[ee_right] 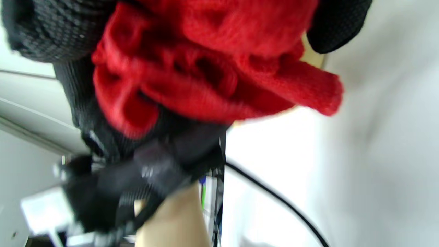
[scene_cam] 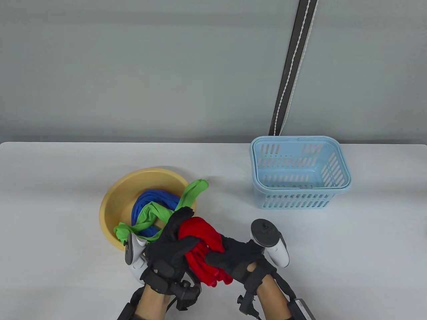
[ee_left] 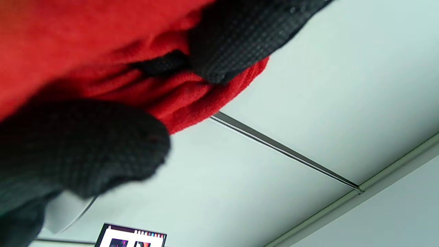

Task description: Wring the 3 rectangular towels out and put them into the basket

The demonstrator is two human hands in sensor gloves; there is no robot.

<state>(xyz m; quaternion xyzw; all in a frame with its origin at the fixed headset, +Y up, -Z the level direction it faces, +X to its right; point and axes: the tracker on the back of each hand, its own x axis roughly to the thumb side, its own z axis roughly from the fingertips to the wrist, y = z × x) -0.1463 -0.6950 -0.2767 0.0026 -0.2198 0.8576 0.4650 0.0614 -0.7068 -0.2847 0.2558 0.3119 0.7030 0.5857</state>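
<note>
Clearly both hands are busy with one cloth: the left hand (scene_cam: pixel 173 246) and the right hand (scene_cam: pixel 233 258) each have their fingers curled round the red towel (scene_cam: pixel 200 248), bunched between them just above the counter (scene_cam: pixel 66 266). Beside the left hand, the yellow basin (scene_cam: pixel 113 206) holds the green towel (scene_cam: pixel 156 213), one end draped over its rim, and the blue towel (scene_cam: pixel 146 201). Well apart, the blue basket (scene_cam: pixel 300 200) holds no towel. By my judgement, the first wringing is under way; all three remain to be placed.
</note>
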